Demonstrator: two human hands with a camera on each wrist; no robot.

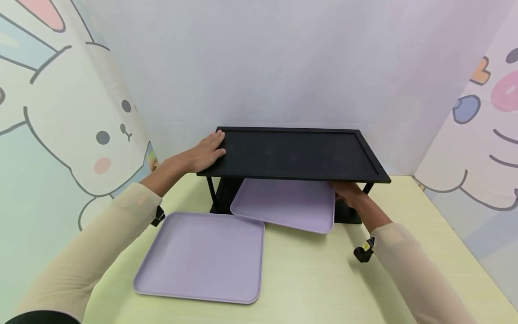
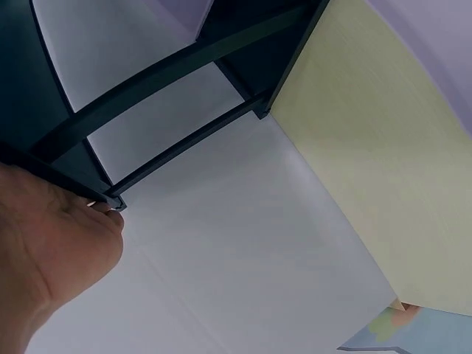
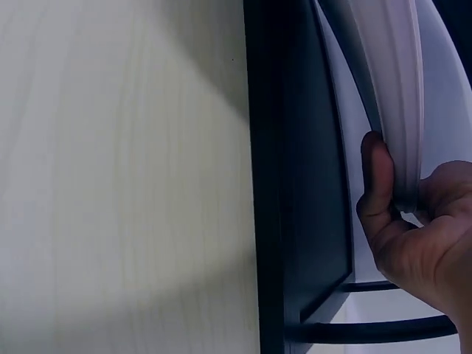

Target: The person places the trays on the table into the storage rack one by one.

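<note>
A black two-tier rack (image 1: 295, 155) stands at the back of the yellow table (image 1: 323, 279). My left hand (image 1: 208, 150) rests flat on the left end of its top shelf, fingers straight. My right hand (image 1: 346, 191) grips the right edge of a lilac tray (image 1: 285, 202), which is tilted and partly under the top shelf. In the right wrist view the thumb (image 3: 376, 184) presses on the tray's rim (image 3: 391, 88). A second lilac tray (image 1: 202, 256) lies flat on the table in front of the rack's left side.
White panels with cartoon rabbit drawings (image 1: 60, 112) close the table in at left, back and right. The rack's black legs (image 2: 169, 110) stand close to the back wall. Bare tabletop lies at the front right.
</note>
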